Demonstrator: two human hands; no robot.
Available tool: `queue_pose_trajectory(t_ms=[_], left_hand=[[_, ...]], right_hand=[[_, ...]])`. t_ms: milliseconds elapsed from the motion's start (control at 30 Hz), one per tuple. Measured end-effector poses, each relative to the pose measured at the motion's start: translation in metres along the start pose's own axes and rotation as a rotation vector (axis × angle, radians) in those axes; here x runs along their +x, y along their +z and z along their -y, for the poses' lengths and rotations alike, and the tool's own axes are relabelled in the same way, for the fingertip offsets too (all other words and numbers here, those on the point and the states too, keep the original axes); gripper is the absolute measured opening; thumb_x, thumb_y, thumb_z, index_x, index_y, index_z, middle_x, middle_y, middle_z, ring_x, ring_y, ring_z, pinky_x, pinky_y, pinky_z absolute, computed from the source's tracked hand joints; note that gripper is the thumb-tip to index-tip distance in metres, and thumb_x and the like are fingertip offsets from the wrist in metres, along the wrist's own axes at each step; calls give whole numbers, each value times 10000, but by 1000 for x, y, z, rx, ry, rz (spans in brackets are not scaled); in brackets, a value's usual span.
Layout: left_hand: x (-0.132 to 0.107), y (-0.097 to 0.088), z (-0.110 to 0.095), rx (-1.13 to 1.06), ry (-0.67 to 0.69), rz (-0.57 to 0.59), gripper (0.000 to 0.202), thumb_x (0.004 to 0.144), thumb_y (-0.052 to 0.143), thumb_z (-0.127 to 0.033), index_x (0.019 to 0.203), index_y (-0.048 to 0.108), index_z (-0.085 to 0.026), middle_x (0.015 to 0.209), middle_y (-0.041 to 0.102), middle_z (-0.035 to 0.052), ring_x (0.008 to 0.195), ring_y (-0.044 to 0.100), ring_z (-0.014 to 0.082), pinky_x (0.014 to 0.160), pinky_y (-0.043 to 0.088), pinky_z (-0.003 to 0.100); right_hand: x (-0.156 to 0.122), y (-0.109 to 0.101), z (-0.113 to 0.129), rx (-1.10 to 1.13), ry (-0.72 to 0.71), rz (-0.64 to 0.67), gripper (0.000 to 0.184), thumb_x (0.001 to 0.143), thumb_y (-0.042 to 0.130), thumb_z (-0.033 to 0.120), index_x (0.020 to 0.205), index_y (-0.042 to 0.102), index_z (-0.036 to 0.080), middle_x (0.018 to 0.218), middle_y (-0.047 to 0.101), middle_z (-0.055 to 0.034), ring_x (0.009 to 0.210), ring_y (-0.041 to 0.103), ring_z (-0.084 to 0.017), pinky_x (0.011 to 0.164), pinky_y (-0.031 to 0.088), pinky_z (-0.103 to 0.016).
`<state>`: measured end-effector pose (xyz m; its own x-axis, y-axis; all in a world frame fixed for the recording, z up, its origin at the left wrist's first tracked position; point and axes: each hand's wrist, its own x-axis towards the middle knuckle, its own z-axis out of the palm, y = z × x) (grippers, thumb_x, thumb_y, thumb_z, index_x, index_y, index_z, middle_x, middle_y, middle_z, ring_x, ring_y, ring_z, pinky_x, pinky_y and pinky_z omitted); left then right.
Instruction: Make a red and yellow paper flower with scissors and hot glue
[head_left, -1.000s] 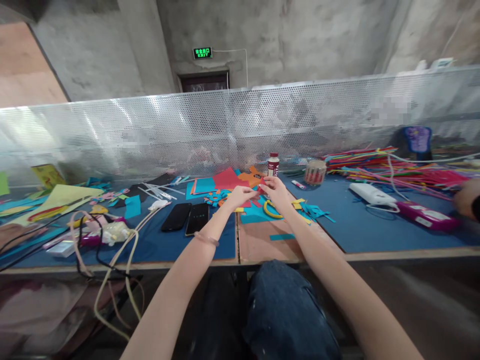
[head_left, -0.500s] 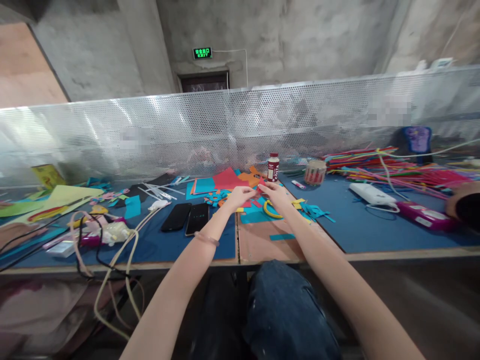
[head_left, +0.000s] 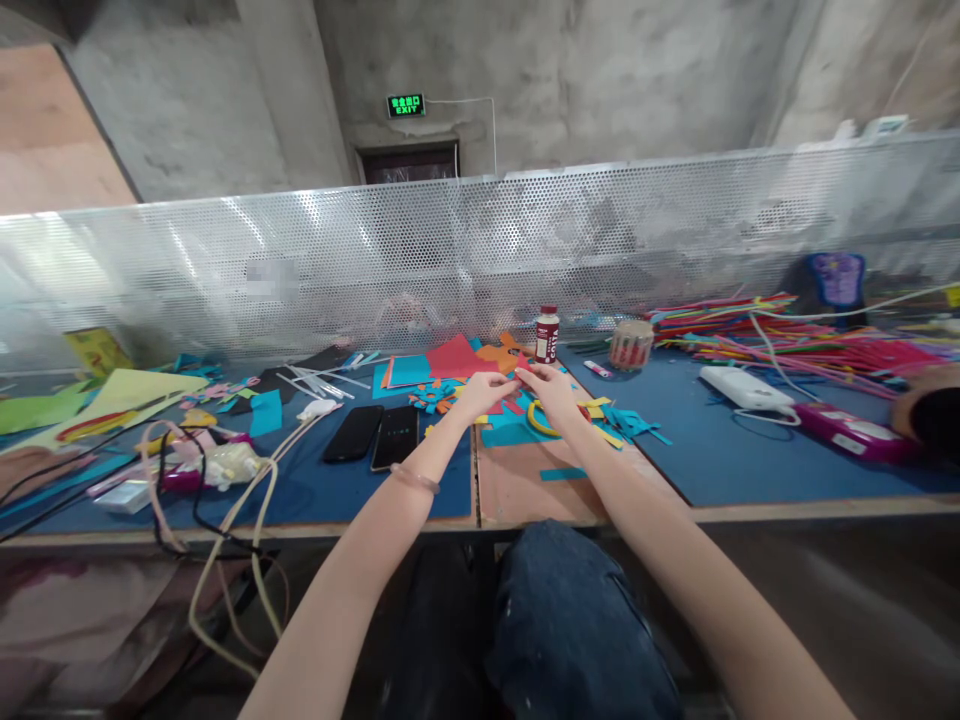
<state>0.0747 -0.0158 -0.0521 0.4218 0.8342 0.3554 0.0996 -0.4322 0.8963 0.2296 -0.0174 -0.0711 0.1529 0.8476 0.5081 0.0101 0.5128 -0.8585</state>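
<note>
Red paper (head_left: 522,361), a small piece, is held above the table near the bottle (head_left: 547,337), pinched between the nearly closed fingertips of the left hand (head_left: 480,393) and the right hand (head_left: 553,390) (how much of it is hidden behind the fingers cannot be told). It can be judged light, thin and easily creased or torn, so it is best taken lightly by opposite edges. "COSTA" can apparently be read on the bottle's dark red label, and "EXIT" on the green-lit sign (head_left: 406,105), below Chinese characters.
</note>
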Motion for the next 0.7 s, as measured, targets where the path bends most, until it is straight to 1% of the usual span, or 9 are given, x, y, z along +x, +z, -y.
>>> queue_pose_trajectory(t_ms=[167,400,567,700], left_hand=[[1,1,3,-5,2,1,263,721,644,-376,800,690,-129,792,714,86,808,659,209,796,485,307],[3,0,8,-41,28,62,311,744,616,-387,875,681,-112,879,710,114,821,666,203,801,500,332],[3,-1,8,-65,29,106,331,762,598,-396,905,674,-107,904,708,122,841,666,208,806,506,346],[3,-1,8,-68,25,119,328,758,604,-397,904,671,-111,915,706,121,850,664,212,807,506,344]], right_hand=[[0,1,1,-16,-15,-14,343,643,679,488,773,643,172,702,630,-17,668,560,-159,634,461,-283],[-1,0,0,-10,-15,-23,384,621,684,512,766,641,159,690,618,-12,651,535,-145,608,432,-267],[-2,1,4,25,11,-15,395,586,692,534,710,634,164,676,622,-8,627,541,-136,613,433,-273],[-3,0,7,45,31,-5,383,579,697,541,675,619,178,658,621,-10,619,555,-144,602,434,-283]])
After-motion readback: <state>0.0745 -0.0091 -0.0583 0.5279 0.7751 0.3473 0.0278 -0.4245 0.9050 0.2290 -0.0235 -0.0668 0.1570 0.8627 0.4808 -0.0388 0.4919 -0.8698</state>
